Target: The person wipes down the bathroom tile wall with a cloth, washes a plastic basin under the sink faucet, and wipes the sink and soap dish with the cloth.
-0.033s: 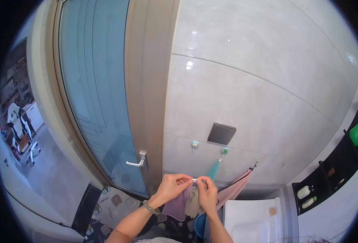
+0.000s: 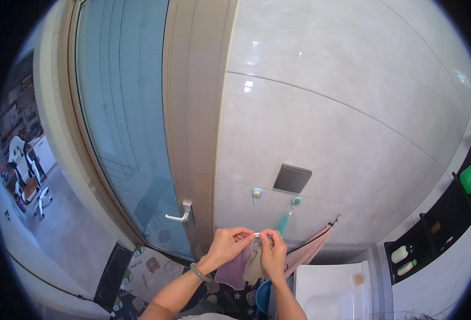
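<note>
My left hand (image 2: 227, 246), a pale bangle on its wrist, and my right hand (image 2: 274, 257) meet in front of the wall. Both are closed, with thumbs and fingertips pinching the two ends of a small white strip (image 2: 256, 234). Below the left fingers hangs a purple cloth (image 2: 232, 273). A beige cloth (image 2: 253, 266) hangs beside it, close to the right hand. Fingers hide the tops of both cloths, so I cannot tell how they join the strip. Just behind my right fingers, a teal item (image 2: 283, 223) hangs from a round wall hook (image 2: 296, 201).
Left of that hook is another round hook (image 2: 256, 193). A pink towel (image 2: 311, 249) hangs further right, above a white basin (image 2: 328, 288). A blue bucket (image 2: 263, 296) stands below my right forearm. The glass door (image 2: 126, 122) has a silver handle (image 2: 179, 214). Bottles fill part of a black shelf (image 2: 427, 240).
</note>
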### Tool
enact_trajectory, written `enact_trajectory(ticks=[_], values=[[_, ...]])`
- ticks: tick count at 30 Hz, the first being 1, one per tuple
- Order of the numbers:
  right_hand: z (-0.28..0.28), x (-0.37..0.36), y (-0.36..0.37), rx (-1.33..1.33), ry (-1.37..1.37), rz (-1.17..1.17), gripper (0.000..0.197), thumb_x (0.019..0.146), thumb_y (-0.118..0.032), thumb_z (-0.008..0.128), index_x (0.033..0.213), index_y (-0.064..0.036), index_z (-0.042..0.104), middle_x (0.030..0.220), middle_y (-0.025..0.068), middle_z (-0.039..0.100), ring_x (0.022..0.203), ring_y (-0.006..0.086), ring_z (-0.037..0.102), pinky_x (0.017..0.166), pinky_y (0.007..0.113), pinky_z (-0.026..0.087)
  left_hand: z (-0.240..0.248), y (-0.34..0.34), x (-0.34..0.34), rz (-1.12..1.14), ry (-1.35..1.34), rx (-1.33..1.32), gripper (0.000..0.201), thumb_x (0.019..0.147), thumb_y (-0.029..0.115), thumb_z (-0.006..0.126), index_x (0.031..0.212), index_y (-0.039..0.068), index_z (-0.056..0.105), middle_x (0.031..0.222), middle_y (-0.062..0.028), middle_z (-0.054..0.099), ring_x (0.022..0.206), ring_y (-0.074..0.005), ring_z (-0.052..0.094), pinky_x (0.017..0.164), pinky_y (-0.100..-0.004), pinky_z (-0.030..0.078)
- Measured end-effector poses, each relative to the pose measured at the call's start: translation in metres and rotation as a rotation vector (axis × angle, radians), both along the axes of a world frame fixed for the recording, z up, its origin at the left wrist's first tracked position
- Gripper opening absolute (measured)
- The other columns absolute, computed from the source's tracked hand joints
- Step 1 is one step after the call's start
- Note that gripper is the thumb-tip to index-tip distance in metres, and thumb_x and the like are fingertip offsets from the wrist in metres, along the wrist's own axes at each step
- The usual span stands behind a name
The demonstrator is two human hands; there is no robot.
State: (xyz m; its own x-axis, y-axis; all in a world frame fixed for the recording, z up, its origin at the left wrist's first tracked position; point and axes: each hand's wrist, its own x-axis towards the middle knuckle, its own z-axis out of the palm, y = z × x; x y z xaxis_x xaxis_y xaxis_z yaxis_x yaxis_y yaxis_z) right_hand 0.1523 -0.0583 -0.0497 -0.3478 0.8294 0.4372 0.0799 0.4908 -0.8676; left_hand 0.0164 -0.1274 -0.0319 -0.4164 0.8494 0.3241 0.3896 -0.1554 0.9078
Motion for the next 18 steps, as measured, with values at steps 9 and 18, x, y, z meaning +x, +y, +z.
enact_trajectory(ticks=[9, 18], values=[[0.010, -0.080, 0.067, 0.142, -0.178, -0.289, 0.015, 0.091, -0.015, 0.056, 0.092, -0.0003, 0.059, 0.091, 0.0164, 0.060, 0.083, 0.0357, 0.059, 0.072, 0.041, 0.046, 0.000, 0.083, -0.032, 0.291, -0.017, 0.079, 0.015, 0.082, 0.013, 0.069, 0.088, -0.001, 0.069, 0.075, -0.0161, 0.069, 0.066, -0.0207, 0.070, 0.059, -0.0284, 0.053], [-0.025, -0.047, 0.071, -0.026, -0.034, -0.274, 0.015, 0.086, -0.011, 0.062, 0.096, 0.0000, 0.060, 0.081, 0.0101, 0.060, 0.074, 0.0193, 0.056, 0.068, 0.031, 0.043, -0.041, 0.091, -0.022, 0.394, 0.301, 0.284, 0.016, 0.077, 0.008, 0.072, 0.090, 0.002, 0.065, 0.079, -0.0115, 0.065, 0.073, -0.0233, 0.063, 0.065, -0.0319, 0.049]])
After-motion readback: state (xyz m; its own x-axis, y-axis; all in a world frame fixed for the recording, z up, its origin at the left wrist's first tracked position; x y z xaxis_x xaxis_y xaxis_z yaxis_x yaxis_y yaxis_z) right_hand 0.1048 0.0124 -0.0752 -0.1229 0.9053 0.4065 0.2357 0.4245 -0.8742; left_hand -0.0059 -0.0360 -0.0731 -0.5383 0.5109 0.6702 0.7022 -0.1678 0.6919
